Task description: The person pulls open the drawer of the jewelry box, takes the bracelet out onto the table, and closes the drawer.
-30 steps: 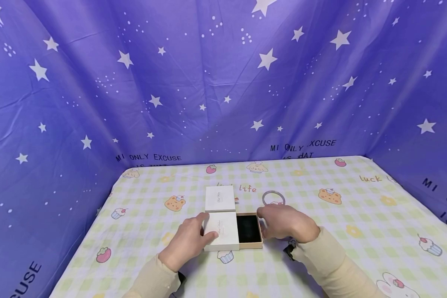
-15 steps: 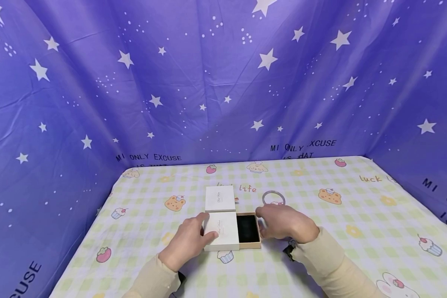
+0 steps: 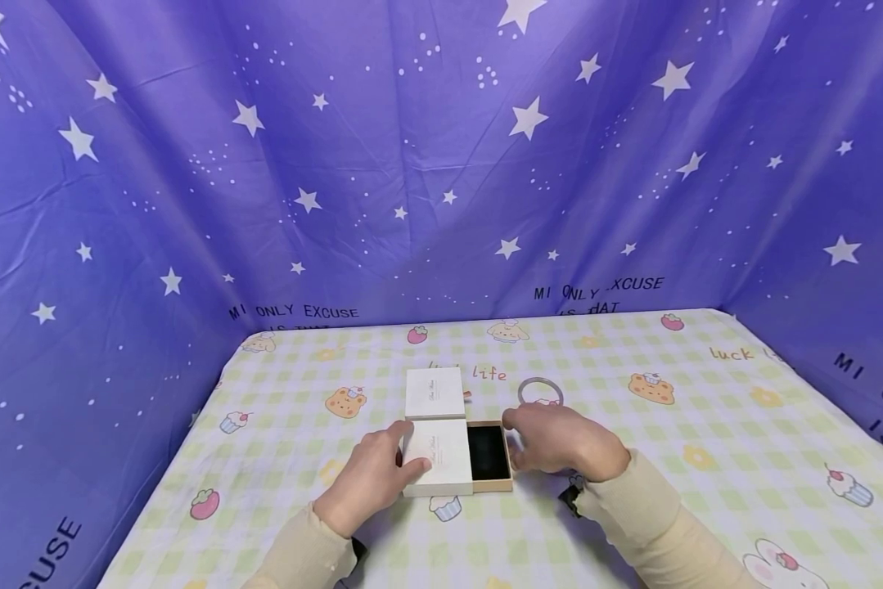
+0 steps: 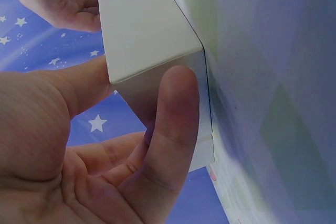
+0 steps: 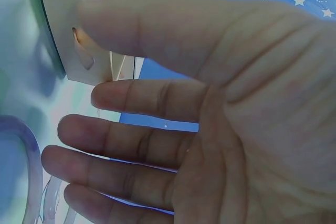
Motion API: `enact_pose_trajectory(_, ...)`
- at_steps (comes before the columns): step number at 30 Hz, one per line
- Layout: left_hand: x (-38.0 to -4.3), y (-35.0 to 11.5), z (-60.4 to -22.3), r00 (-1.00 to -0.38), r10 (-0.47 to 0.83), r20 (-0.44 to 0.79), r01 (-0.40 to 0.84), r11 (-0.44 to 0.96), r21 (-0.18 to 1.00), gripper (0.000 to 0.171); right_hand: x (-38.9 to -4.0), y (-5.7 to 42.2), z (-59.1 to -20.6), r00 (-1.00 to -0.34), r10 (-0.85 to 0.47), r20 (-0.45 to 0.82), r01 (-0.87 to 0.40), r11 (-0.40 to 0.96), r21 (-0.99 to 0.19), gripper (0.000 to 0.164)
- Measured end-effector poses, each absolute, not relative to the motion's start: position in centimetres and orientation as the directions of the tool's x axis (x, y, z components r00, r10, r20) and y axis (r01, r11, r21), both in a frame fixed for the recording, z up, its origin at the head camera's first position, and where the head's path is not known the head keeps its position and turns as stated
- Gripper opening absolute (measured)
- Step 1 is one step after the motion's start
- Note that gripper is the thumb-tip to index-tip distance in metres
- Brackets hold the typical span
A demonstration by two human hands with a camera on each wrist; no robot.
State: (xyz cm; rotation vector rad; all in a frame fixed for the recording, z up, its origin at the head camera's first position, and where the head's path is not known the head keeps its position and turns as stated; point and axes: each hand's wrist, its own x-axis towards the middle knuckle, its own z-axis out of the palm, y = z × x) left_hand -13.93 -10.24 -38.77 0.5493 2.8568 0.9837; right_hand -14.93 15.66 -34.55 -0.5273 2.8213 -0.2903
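Observation:
A white box sleeve [image 3: 437,462] with fine grey print lies on the table in the head view. My left hand [image 3: 371,470] grips it from the left, the thumb over its top and a finger along its side face [image 4: 178,87]. Out of the sleeve's right end sticks a tan drawer [image 3: 494,486] with a black lining and nothing on the part that shows. My right hand [image 3: 562,438] is at the drawer's outer end, thumb against the front face [image 5: 63,3] beside a small ribbon pull [image 5: 83,51]. The other right fingers extend nearly straight and apart.
A second white box [image 3: 434,391] with a small ribbon tab [image 3: 467,395] lies right behind the sleeve. A clear greyish bangle [image 3: 540,379] lies behind the right hand. The table wears a checked cartoon cloth [image 3: 264,474]; purple star-printed curtains [image 3: 412,164] surround it.
The drawer has slid slightly left into the sleeve, so less of its black lining shows. My right hand has moved left with it; my left hand has stayed in place.

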Motion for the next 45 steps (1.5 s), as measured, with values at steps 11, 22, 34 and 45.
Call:
enact_pose_trajectory(11, -14.03, -10.24, -38.81, -0.934, 0.355, 0.043, 0.307, 0.735, 0.604, 0.060, -15.00, 15.55, -34.74, -0.902, -0.385, -0.195, -0.340, 0.912, -0.231, 0.029)
enact_pose_trajectory(22, -14.02, -10.21, -38.83, -0.935, 0.352, 0.045, 0.307, 0.738, 0.600, 0.061, -14.86, 15.36, -34.86, -0.893, -0.419, -0.165, -0.377, 0.896, -0.236, 0.031)
enact_pose_trajectory(34, -14.02, -10.33, -38.87, -0.932, 0.357, 0.054, 0.318, 0.739, 0.595, 0.061, -15.00, 15.22, -35.23, -0.891, -0.431, -0.144, -0.392, 0.889, -0.235, 0.032)
enact_pose_trajectory(45, -14.03, -10.24, -38.93, -0.933, 0.356, 0.051, 0.315, 0.739, 0.596, 0.060, -15.04, 15.04, -35.36, -0.889, -0.430, -0.154, -0.390, 0.890, -0.234, 0.035)
